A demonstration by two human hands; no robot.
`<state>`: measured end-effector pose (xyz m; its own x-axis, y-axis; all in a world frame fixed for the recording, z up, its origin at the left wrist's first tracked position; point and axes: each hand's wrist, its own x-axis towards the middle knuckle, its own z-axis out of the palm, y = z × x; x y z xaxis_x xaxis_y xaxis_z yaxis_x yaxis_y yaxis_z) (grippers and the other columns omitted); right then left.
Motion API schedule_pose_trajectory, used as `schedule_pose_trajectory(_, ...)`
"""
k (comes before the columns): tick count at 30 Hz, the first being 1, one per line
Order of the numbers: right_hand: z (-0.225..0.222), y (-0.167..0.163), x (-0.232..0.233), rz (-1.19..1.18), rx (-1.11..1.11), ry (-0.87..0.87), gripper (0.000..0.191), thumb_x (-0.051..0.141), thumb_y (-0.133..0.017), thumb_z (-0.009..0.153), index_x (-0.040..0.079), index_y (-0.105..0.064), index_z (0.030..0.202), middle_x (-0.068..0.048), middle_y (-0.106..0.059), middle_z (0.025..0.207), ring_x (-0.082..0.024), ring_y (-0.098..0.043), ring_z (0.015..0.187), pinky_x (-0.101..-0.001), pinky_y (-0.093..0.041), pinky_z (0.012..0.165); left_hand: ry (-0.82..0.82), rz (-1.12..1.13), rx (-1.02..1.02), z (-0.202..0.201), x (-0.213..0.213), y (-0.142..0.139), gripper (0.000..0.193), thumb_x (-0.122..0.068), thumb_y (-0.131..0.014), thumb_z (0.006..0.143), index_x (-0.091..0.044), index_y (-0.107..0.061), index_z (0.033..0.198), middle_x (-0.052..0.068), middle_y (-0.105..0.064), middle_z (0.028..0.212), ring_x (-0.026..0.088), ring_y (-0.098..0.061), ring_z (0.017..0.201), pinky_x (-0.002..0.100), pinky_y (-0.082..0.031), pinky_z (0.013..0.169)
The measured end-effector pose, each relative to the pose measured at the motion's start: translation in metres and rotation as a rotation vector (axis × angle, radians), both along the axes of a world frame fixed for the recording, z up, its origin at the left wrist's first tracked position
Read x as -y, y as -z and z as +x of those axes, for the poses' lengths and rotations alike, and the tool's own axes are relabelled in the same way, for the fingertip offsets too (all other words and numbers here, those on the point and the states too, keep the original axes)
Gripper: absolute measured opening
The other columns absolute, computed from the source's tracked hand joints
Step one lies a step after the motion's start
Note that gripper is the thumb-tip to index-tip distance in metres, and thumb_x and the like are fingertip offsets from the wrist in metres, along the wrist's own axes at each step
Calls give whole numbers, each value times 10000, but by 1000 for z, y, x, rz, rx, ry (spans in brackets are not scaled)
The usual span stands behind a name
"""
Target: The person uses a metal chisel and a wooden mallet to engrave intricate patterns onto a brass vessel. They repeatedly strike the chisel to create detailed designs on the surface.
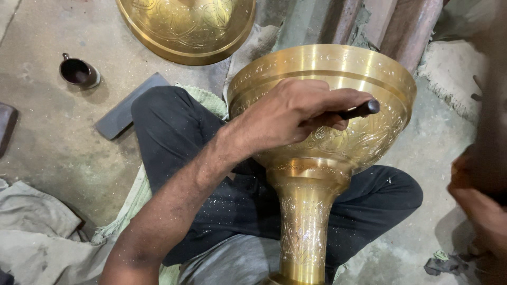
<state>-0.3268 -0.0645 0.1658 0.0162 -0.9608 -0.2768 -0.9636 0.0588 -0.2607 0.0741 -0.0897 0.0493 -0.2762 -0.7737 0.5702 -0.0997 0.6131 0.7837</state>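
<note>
Brass, engraved all over, the large goblet-shaped vessel lies across the seated person's lap — its wide bowl toward the top of the view, its narrow stem running down to the bottom edge, so the long axis runs almost straight away from the body and the mouth faces the far side, tilted slightly right. The left hand is closed in a firm fist around a dark, rod-like tool, whose blunt end juts rightward over the bowl's curved wall; the working tip is hidden under the fingers. The right hand is a blur at the right edge, and whether it grips anything cannot be told — possibly a striking tool, though the view does not settle it. To do this well, I judge the tool should stay steady against the curve, with the vessel braced by the legs so it cannot roll. On the concrete floor a small dark cup sits near the upper left, a flat grey slab beside the knee, and another brass piece lies at the top edge.
</note>
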Motion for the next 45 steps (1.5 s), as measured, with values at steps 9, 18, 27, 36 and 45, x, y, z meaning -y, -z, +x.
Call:
schedule_pose_trajectory(9, 81, -43, -6, -113, -47, -212, 460, 13, -578, 917, -39, -567, 1374, -154, -613, 972, -215, -629, 720, -330, -503, 651, 23, 72, 183, 3, 1, -4, 381, -232, -730, 1050, -218, -611, 1412, -23, -683, 848, 92, -677, 821, 298, -629, 770)
schedule_pose_trajectory(18, 88, -51, -12, -137, -72, -217, 550, -69, -604, 896, -17, -558, 1441, -119, -609, 962, -180, -646, 701, -293, -507, 636, -7, 27, 9, 2, -4, -2, 459, -211, -737, 1004, -252, -586, 1434, -54, -735, 974, 70, -694, 866, 275, -660, 815)
schedule_pose_trajectory(27, 76, -39, -25, -251, -55, -229, 447, -79, -701, 965, -8, -588, 1392, -117, -632, 1022, -175, -630, 862, -288, -510, 796, 277, 48, -376, 21, -11, -9, 480, -40, -663, 942, -127, -559, 1402, 98, -657, 1234, 180, -702, 1111, 322, -672, 908)
schedule_pose_trajectory(36, 26, 31, -94, 52, 404, 263, 406, 117, -803, 816, 30, -676, 1192, -95, -755, 946, -192, -704, 871, -362, -555, 799, -366, 477, -640, 62, -100, -8, 258, 18, -654, 1068, 3, -580, 1316, 161, -748, 1137, 239, -754, 1126, 338, -654, 1034)
schedule_pose_trajectory(45, 24, 125, -213, 583, 195, 378, 694, 229, -994, 659, 24, -725, 1265, -172, -793, 980, -241, -818, 905, -379, -601, 914, -401, 756, -653, 16, -197, -4, 255, -112, -522, 1069, -38, -502, 1312, 211, -737, 1190, 282, -688, 1159, 446, -500, 1075)
